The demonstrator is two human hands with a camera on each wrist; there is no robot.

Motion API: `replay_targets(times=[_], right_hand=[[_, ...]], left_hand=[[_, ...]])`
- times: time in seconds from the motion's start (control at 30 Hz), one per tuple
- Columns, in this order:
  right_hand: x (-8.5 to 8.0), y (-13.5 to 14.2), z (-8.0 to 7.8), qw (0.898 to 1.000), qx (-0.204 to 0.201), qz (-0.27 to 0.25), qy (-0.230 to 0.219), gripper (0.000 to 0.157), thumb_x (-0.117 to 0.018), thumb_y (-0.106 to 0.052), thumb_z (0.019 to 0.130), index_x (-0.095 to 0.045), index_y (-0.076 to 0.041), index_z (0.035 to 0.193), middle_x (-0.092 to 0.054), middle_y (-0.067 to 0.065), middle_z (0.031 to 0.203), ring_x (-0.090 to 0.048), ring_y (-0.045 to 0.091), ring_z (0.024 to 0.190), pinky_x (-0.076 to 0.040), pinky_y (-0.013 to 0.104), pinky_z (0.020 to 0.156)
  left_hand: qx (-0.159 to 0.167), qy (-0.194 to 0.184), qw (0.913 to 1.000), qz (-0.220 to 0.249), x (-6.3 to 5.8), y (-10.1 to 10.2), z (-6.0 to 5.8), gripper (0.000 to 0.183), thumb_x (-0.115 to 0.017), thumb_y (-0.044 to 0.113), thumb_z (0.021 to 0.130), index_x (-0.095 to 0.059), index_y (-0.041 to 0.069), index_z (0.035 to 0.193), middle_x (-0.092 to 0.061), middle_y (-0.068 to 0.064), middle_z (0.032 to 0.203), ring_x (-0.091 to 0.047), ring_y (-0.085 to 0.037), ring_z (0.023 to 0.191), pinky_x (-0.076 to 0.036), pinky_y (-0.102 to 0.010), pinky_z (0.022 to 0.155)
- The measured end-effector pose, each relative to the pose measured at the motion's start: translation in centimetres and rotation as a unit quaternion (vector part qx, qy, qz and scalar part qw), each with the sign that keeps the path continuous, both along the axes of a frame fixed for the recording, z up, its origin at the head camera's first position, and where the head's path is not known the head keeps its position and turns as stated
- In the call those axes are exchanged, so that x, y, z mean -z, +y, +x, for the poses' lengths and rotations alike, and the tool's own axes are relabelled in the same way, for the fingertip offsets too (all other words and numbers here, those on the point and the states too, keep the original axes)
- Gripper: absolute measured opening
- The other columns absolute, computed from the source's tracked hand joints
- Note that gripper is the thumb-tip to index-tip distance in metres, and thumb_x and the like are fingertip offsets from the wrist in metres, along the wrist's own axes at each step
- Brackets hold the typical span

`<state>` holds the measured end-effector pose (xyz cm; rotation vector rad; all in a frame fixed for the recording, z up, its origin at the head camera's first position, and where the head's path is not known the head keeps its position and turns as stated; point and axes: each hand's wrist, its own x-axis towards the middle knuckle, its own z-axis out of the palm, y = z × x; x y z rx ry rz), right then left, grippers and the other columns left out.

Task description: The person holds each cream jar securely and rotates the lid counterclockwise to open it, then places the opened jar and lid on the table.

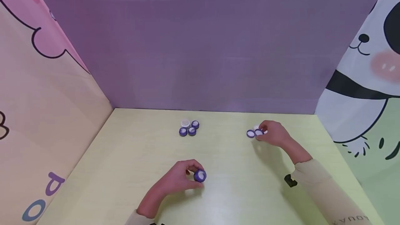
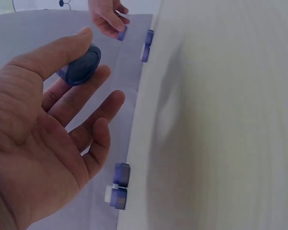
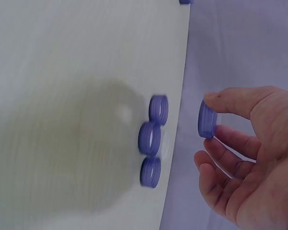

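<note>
My left hand [image 1: 183, 177], low in the middle of the head view, pinches a small purple round jar [image 1: 200, 175] above the table, between thumb and fingertips. The left wrist view shows the dark flat bottom of this jar [image 2: 84, 66]; its other fingers are loosely bent. My right hand [image 1: 275, 134], farther off to the right, pinches a purple screw cap [image 3: 208, 120] by its rim. Beside it several purple caps [image 3: 156, 139] stand in a touching row on the table, with a whitish round piece [image 3: 166, 146] partly hidden behind them.
Back in the middle of the pale table [image 1: 150, 155] sits a cluster of several purple round pieces [image 1: 192, 131] with a white one [image 1: 185, 123]. A purple backdrop [image 1: 200, 55] rises behind the table; printed panels with cartoon figures flank it.
</note>
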<state>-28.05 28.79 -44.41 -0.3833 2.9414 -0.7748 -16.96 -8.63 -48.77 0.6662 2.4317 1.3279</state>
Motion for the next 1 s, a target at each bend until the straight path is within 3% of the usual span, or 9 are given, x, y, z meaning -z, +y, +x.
replay_targets(times=[0.37,0.57,1.0], right_hand=[[0.7,1.6,-3.8,0.999,0.03,0.006,-0.045,0.038,-0.072,-0.021,0.084,-0.061,0.005,0.11,-0.062,0.019,0.101,-0.058,0.031,0.086,-0.051,0.041,0.074],[1.6,2.6,-4.8,0.998,0.042,0.002,-0.043,0.039,-0.072,-0.02,0.083,-0.061,0.007,0.109,-0.061,0.022,0.104,-0.057,0.035,0.092,-0.051,0.043,0.076],[2.2,3.3,-7.5,0.994,0.065,0.009,-0.088,0.046,-0.07,-0.023,0.082,-0.059,0.006,0.115,-0.059,0.024,0.11,-0.057,0.034,0.094,-0.048,0.045,0.079]], left_hand=[[0.022,0.009,0.9997,-0.003,-2.2,0.5,1.3,0.036,-0.083,0.023,0.078,-0.064,0.024,0.109,-0.066,0.016,0.098,-0.061,-0.005,0.096,-0.046,-0.038,0.084],[0.038,0.009,0.9992,0.005,-3.2,0.9,2.2,0.035,-0.082,0.024,0.079,-0.063,0.025,0.108,-0.066,0.016,0.098,-0.061,-0.006,0.096,-0.046,-0.038,0.085],[0.035,-0.005,0.9993,0.008,-3.1,1.2,2.4,0.034,-0.082,0.022,0.079,-0.063,0.025,0.107,-0.066,0.015,0.096,-0.061,-0.005,0.095,-0.045,-0.04,0.087]])
